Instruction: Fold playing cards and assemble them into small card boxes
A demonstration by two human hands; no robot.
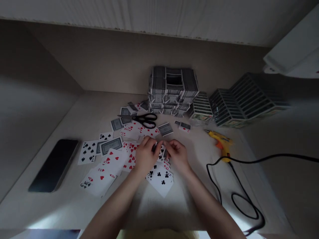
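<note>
Lower centre: loose white playing card with black club pips (160,187) lay face up on the pale wood-grain desktop (99,212), just below the hands. Lower left: black slab-shaped phone (54,166). Frame centre: small white playing card with black pips (161,156), the workpiece, sat between both hands, dark patterned strip showing at its right side; fingers hid much of it. Left hand (147,154): thumb and fingers clamped on its left side. Right hand (178,154): fingertips pinched together on its upper right. Left of centre: face-up red-heart cards (129,157) overlapped. Right: yellow hot-glue gun with orange trigger (224,142), black cable (274,155) running off frame right. Above the hands: black-handled scissors (144,118) on cards. Upper centre: grey box-like structure of patterned folded cards (157,81), rectangular opening on top; inside dark, couldn't tell contents. Upper right: stepped dark block with pale slats (246,96), possible contents unreadable.
</note>
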